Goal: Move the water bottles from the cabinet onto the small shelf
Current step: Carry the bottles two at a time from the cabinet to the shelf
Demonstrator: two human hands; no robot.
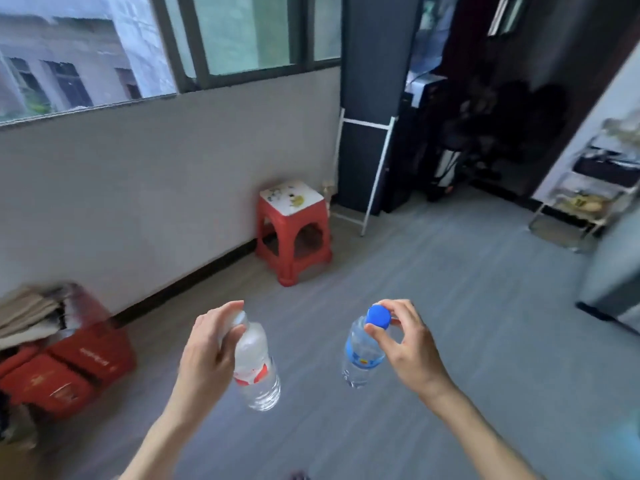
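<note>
Clear plastic, 2 bottles hanging upright: my left hand (211,344) is gripping the red-label bottle (256,368) by its neck, my right hand (401,341) is pinching the blue-cap bottle (362,355). I'm judging the wire shelf (585,188), well ahead and rightward, nearer my right hand.

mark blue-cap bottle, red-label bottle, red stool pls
blue-cap bottle (362,355), head view, on the blue label band
red-label bottle (256,367), head view, on the clear body at the red label
red stool (293,233), head view, on the front of its red frame below the seat
</note>
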